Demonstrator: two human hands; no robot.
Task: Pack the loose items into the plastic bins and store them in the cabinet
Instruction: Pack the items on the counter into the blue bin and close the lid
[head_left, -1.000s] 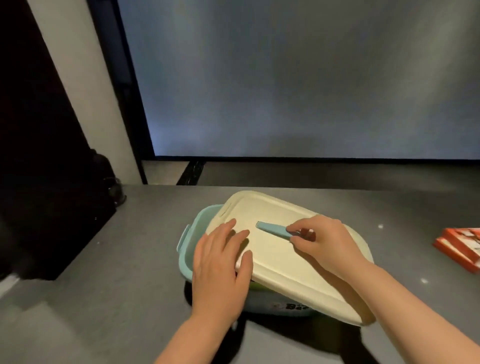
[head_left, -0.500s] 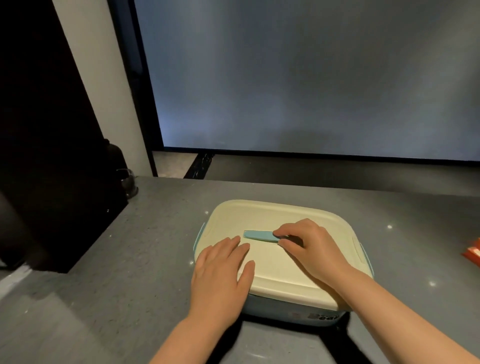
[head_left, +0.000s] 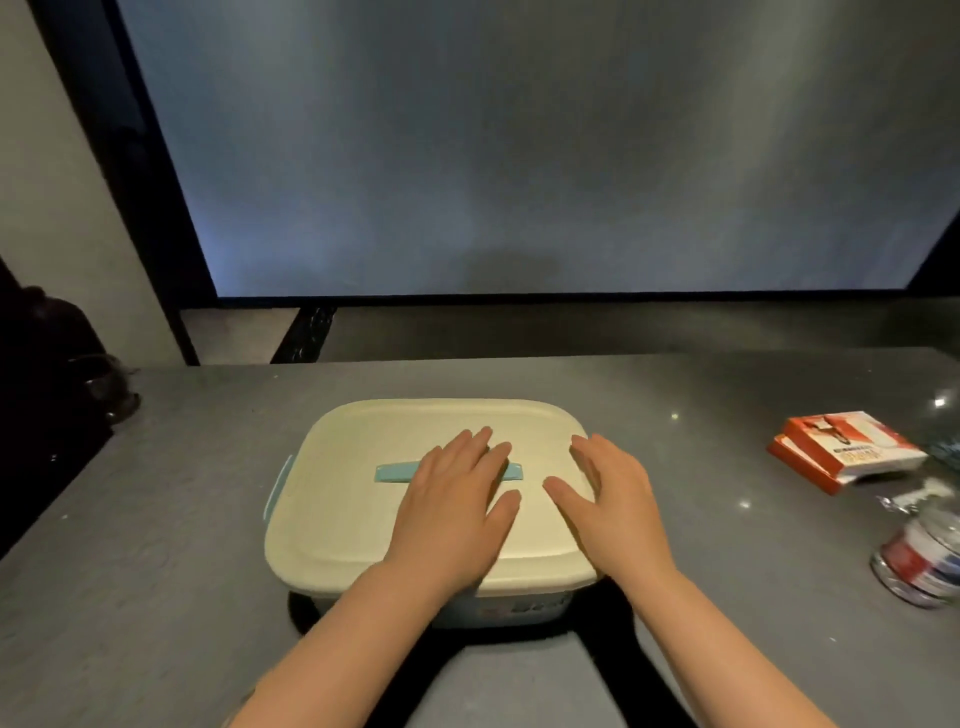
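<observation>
Head view: both hands lie flat, fingers spread, on the bin's cream lid (head_left: 363, 499). Left hand (head_left: 452, 499) covers the blue handle (head_left: 395, 472); right hand (head_left: 613, 499) rests beside it, gripping nothing.

**Q:** What does the room look like?

**A:** A dark grey speckled countertop (head_left: 156, 519) fills the lower half of the frame, with small glints of light toward its right side. Above it, a large pale blue-grey panel (head_left: 519, 145) with a black frame (head_left: 156, 171) takes up most of the upper frame; whether it is a screen or a window is unclear.

**Q:** And at the edges?

**A:** A beige wall (head_left: 57, 182) shows at upper left. Below it, at the left edge, sits a dark shape (head_left: 47, 395), too dim to identify. Lighting is low.
</observation>
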